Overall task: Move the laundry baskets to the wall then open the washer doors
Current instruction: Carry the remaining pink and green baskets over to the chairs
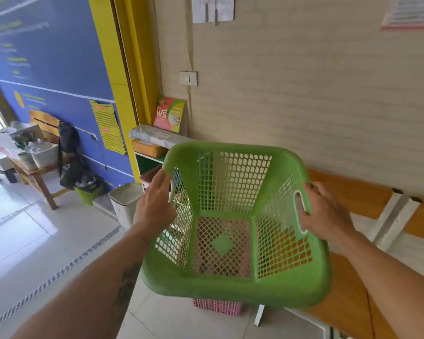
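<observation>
Near the wall, both hands' grips clamp the green basket handles.

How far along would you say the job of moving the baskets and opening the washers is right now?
Done: a pink basket already sits on the floor near the wall. In hand: the empty green basket is carried in the air, left hand and right hand at its side handles. Left: setting it down; no washer doors are in view.
</observation>
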The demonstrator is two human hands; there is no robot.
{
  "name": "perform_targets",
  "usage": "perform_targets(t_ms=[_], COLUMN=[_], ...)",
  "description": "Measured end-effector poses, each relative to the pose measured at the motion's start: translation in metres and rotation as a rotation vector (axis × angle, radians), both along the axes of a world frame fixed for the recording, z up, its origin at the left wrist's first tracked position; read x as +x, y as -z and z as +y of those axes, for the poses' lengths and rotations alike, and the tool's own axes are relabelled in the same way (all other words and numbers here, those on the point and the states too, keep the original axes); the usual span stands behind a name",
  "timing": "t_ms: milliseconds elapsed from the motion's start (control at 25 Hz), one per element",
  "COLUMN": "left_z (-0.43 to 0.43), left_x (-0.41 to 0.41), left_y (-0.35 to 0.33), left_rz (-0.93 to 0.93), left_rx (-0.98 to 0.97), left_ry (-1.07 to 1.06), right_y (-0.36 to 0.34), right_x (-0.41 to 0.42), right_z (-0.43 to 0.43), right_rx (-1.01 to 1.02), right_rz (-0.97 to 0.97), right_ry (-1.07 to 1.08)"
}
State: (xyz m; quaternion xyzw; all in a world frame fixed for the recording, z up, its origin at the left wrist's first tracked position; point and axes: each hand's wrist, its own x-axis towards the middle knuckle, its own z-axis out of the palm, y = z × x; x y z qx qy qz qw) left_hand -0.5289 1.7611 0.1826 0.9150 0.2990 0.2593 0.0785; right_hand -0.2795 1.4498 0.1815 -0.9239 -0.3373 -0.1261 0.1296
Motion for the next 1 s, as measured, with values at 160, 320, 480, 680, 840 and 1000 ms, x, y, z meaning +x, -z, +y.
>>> perform_targets(t_ms=[160, 320, 480, 680, 840, 1000], left_z=[0.049, 0.086, 0.120, 0.165, 0.193, 0.208], left_x=[0.060, 0.118, 0.154, 0.192, 0.218, 0.228], left_y=[0.018, 0.052, 0.099, 0.186, 0.290, 0.380], left_rz=[0.013, 0.056, 0.110, 0.240, 0.376, 0.494], left_rx=[-0.014, -0.077, -0.146, -0.201, -0.352, -0.488], left_ry=[0.039, 0.033, 0.031, 0.052, 0.074, 0.063], right_y=[0.030, 0.067, 0.102, 0.174, 0.271, 0.359], right_x=[0.053, 0.101, 0.135, 0.161, 0.168, 0.166], right_z=[0.041, 0.080, 0.122, 0.171, 0.192, 0.205], right_rx=[0.018, -0.004, -0.061, -0.076, -0.150, -0.216], right_rz=[0.081, 0.182, 0.270, 0.444, 0.556, 0.675], right_ry=[0.023, 0.046, 0.077, 0.160, 0.280, 0.382])
